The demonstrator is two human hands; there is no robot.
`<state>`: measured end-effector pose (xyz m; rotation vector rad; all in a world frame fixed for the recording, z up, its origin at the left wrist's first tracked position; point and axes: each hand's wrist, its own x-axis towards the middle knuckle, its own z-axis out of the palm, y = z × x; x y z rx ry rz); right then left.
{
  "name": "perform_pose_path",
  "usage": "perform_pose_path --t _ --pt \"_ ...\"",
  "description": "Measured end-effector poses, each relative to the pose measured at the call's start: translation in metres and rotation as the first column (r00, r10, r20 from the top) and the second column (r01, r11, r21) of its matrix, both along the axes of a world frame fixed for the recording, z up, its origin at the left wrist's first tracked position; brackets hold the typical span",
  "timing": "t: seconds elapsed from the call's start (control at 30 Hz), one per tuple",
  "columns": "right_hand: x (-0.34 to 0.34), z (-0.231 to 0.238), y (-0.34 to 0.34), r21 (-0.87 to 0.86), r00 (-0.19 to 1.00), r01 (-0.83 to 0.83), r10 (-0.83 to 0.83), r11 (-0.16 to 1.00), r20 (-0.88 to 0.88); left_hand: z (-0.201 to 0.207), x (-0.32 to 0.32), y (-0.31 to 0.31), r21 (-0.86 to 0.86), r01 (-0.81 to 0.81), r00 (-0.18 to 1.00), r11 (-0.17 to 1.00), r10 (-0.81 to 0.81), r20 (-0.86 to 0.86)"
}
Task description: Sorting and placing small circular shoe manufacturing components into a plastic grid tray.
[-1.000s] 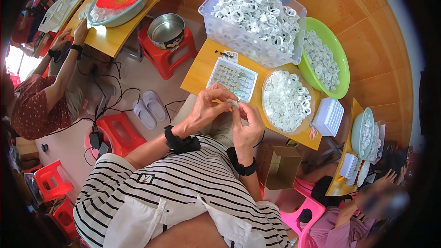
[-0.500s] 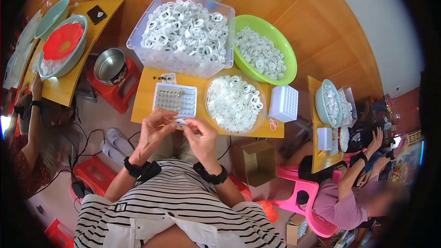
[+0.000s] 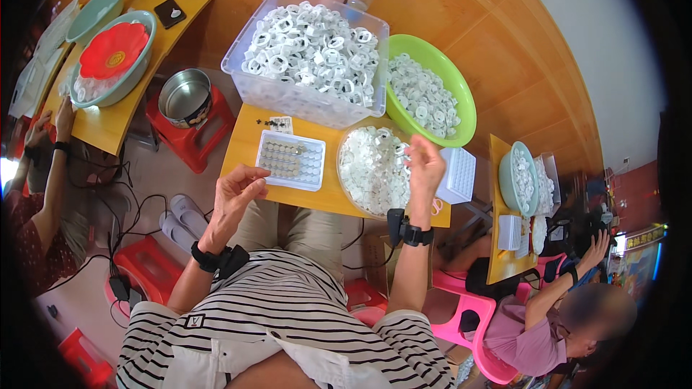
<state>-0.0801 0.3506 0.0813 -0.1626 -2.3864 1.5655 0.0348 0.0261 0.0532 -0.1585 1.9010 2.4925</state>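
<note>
My left hand (image 3: 241,194) is by the near left corner of a white tray (image 3: 317,186). Its thumb and forefinger are pinched together; whatever is between them is too small to make out. Several rows of round, coin-like silver discs (image 3: 282,158) sit in the tray. My right hand (image 3: 427,169) is raised at the right edge of a round, clear container heaped with small white plastic parts (image 3: 364,162). Its fingers are bent, with thumb and fingertips apart, and nothing shows between them.
Behind the tray stand a clear bin of white ring-shaped parts (image 3: 310,50) and a green basin (image 3: 470,101). A white gridded box (image 3: 458,173) and pink scissors (image 3: 436,207) lie to the right. Small black pieces (image 3: 270,123) lie behind the tray. Co-workers sit at both sides.
My hands have separated after both holding a small white part in front of the tray. The right hand has moved right and forward to the round container; the left has stayed near the tray.
</note>
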Motion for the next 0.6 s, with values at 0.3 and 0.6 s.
perform_pose_path --t 0.3,0.6 --pt "0.008 -0.034 -0.02 0.702 0.955 -0.28 0.265 0.654 0.134 0.0 0.003 0.002 -0.012 0.022 0.999 1.0 -0.022 0.049" --pt "-0.005 0.01 -0.007 0.679 0.874 -0.485 0.295 0.551 0.385 -0.005 0.004 0.0 -0.014 0.041 0.997 0.999 -0.04 0.067"
